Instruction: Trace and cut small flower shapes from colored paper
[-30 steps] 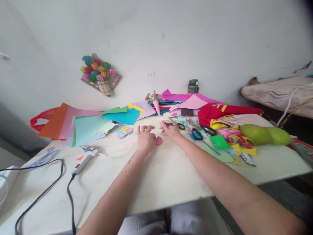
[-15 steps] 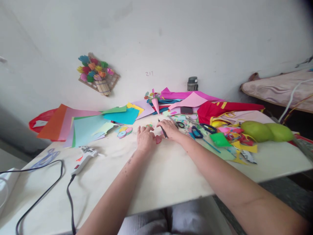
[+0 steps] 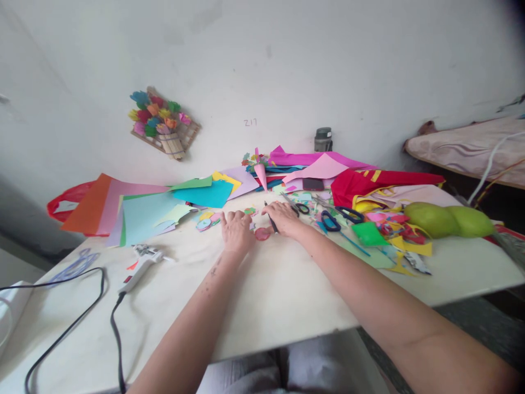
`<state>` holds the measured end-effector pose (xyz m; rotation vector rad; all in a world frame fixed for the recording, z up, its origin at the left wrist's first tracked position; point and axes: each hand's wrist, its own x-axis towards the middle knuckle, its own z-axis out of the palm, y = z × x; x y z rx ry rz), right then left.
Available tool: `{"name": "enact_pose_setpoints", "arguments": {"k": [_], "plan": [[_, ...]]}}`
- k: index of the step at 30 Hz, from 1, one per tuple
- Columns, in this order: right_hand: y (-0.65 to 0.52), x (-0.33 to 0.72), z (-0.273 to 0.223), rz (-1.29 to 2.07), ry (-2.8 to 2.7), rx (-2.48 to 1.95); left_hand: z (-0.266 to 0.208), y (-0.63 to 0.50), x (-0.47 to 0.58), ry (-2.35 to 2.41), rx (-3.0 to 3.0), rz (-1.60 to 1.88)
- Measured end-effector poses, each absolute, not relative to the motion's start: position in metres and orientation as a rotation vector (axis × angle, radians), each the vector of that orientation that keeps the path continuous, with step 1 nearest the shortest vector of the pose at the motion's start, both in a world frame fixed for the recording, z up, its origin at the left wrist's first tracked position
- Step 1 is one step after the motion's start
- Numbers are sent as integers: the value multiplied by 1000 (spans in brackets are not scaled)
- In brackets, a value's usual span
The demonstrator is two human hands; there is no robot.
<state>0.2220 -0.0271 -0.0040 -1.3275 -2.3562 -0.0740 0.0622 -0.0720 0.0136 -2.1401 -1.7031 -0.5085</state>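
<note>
My right hand (image 3: 283, 219) is closed around a slim black pen (image 3: 272, 223), which slants across the fingers toward the tabletop. Just left of the pen, a small reddish-pink round piece (image 3: 262, 234) lies on the table between my hands. My left hand (image 3: 237, 232) is palm down left of that piece, fingers stretched forward and somewhat apart, with nothing visible in it. Past its fingertips sits a small green paper piece (image 3: 250, 211). Several cut paper rounds (image 3: 208, 220) lie to the left of my left hand.
A glue gun (image 3: 141, 268) with a black cord rests at left, near coloured sheets (image 3: 147, 216). Scissors (image 3: 330, 220), paper scraps and a green packet (image 3: 369, 234) lie at right, beside a lime-green bulging object (image 3: 447, 220). A pink paper cone (image 3: 261, 176) stands behind.
My left hand has shifted left, away from the reddish-pink piece, which now shows more fully. My right hand stays nearly in place with the pen.
</note>
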Motion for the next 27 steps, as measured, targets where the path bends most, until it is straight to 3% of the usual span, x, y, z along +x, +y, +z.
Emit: {"name": "enact_pose_setpoints", "arguments": {"k": [11, 27], "plan": [[-29, 222, -4, -105, -2375, -1304, 11, -98, 67, -1506, -2516, -99], [-28, 223, -6, -177, -2461, -1309, -12, -99, 55, -1615, -2624, -191]]}}
